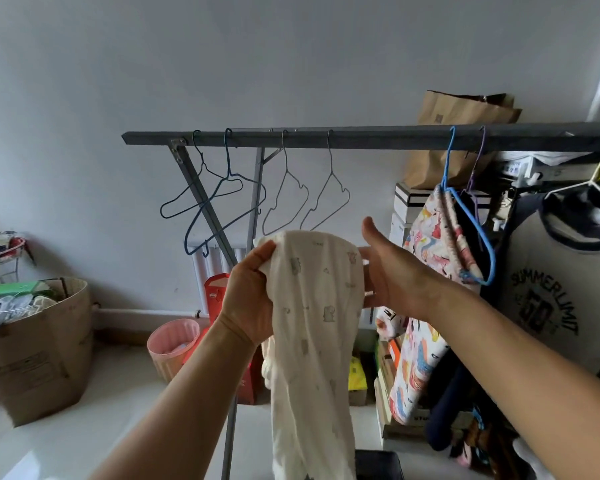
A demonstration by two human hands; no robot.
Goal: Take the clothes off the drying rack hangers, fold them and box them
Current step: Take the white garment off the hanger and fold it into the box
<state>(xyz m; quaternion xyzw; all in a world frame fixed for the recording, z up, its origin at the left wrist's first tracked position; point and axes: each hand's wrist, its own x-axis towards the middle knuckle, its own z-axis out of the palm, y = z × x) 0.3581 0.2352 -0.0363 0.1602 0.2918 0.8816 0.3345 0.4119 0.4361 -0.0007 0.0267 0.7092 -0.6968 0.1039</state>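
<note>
Your left hand [248,299] pinches the upper edge of the cream printed garment [312,334], which hangs below the rack bar [361,136] in front of you. Your right hand [392,275] lies against the garment's right edge, thumb raised; its fingers are hidden behind the cloth, so that grip cannot be confirmed. Four bare hangers [291,195] hang at left; a patterned garment [433,244] and printed shirt [548,299] hang at right.

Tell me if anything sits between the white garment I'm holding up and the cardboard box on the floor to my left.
Nothing visible does. The white garment hangs from the left hand and right hand; the floor toward the cardboard box looks open, with the pink bin set farther back.
</note>
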